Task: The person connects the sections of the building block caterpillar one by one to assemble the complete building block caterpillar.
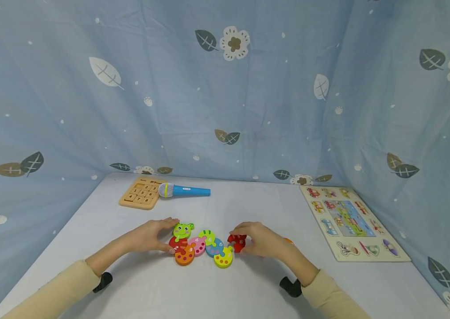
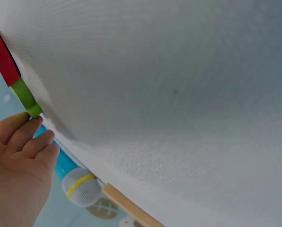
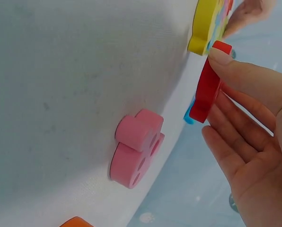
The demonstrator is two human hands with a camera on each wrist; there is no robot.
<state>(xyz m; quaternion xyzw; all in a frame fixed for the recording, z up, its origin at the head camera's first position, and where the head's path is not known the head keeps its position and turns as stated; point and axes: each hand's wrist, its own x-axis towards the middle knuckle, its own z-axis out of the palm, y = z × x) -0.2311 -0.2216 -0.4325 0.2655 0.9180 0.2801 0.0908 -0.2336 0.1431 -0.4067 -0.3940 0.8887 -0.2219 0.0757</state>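
Observation:
A chain of colourful wooden caterpillar puzzle pieces (image 1: 215,247) lies on the white table, with a smiling green head piece (image 1: 182,231) at its left end. My left hand (image 1: 152,235) rests at that end; its fingertips touch the green head (image 2: 26,98) and its thumb is beside the red piece (image 2: 4,61). Between thumb and fingers, my right hand (image 1: 262,239) pinches a separate red puzzle piece (image 3: 209,85), just right of the yellow piece (image 1: 223,257). A pink piece (image 3: 136,150) stands apart on the table near the right hand, mostly hidden by it in the head view.
Behind the left hand lie a wooden number board (image 1: 141,193) and a blue toy microphone (image 1: 189,191). A vehicle picture puzzle board (image 1: 328,254) is at the right. An orange piece (image 3: 76,222) shows partly beyond the pink one. A patterned blue curtain (image 1: 225,97) hangs behind the table.

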